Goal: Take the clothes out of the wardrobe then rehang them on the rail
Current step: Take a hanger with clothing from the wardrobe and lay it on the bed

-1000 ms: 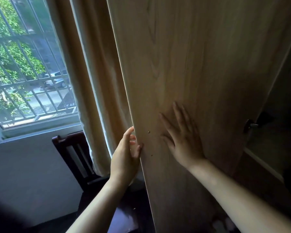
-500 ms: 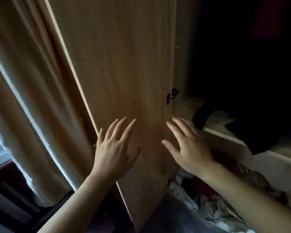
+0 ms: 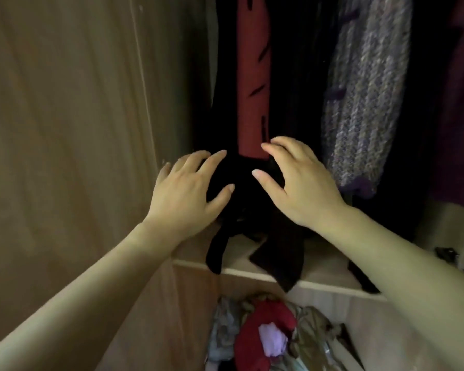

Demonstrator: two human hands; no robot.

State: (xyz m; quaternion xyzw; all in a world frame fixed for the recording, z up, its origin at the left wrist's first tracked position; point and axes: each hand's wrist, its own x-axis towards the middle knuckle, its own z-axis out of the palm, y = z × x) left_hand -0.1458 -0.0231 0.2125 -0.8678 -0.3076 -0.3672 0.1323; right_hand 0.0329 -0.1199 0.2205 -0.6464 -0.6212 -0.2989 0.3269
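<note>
At nine o'clock in your view stands the pale wood-grain wardrobe panel (image 3: pixel 78 129), filling the whole left side. Your left hand (image 3: pixel 184 194) reaches in just past its inner edge, back toward you, its fingers (image 3: pixel 212 159) spread and nearly straight, gripping nothing. They lie at the left flank of the black hanging garment (image 3: pixel 241 191), though the cloth is so dark that you cannot tell whether they press on it. That black hanging garment sits at the centre, between your two hands. Its loose ends trail down toward six o'clock over the pale wooden shelf (image 3: pixel 322 266), one tip hanging past the shelf's front edge. At twelve o'clock of it hangs the brick-red garment with short black dashes (image 3: pixel 253 76), its lower hem just above the gap between your hands. Your right hand (image 3: pixel 303 186) comes in from five o'clock, fingers (image 3: pixel 277 147) parted and lightly bent, thumb out toward the left hand, closed round nothing. Its fingertips are at the red hem and the black cloth. At two o'clock of that hand hangs the grey-lilac chunky knitted cardigan with dark purple trim (image 3: pixel 364 103). At three o'clock of the view, at the far edge, is a dark purple garment (image 3: pixel 458 124). Under the shelf, at six o'clock, a heap of crumpled clothes (image 3: pixel 306 330) lies in the lower compartment, with a red cloth (image 3: pixel 252 328) and a pale lilac piece (image 3: pixel 272 341) on top.
</note>
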